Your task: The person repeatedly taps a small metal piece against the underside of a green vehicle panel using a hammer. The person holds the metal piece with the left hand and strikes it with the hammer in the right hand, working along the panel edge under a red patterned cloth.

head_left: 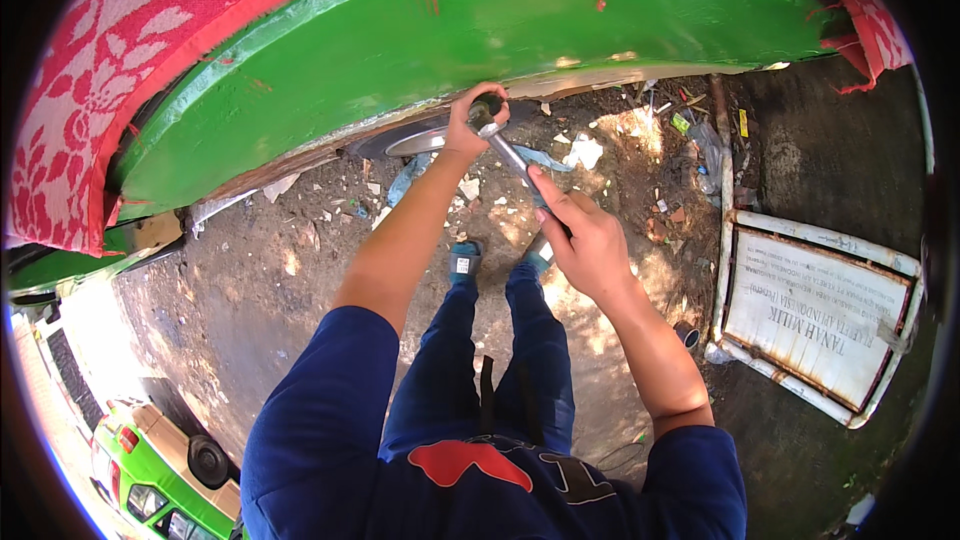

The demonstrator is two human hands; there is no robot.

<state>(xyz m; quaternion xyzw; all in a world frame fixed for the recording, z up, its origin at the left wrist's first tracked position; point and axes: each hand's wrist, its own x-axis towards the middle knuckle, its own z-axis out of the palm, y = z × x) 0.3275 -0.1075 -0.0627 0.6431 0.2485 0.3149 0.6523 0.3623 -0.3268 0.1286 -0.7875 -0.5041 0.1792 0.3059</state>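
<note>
At the lower edge of the green vehicle body panel [420, 35], my left hand [466, 125] is curled around a dark rounded piece [484, 108], whose kind I cannot make out. My right hand [585, 240] is closed on the dark grip of a hammer [515, 162] with a metal shaft. The hammer slants up and left, and its head end meets the dark piece by my left fingers. Whether the head touches that piece or my fingers is unclear.
A red-and-white patterned cloth [120, 70] drapes over the panel. Beneath its edge shows a wheel [415, 144]. Broken chips and litter cover the dirt ground [330, 280] around my feet. A rusty white-framed sign [815, 315] lies right; a green car [170, 470] stands lower left.
</note>
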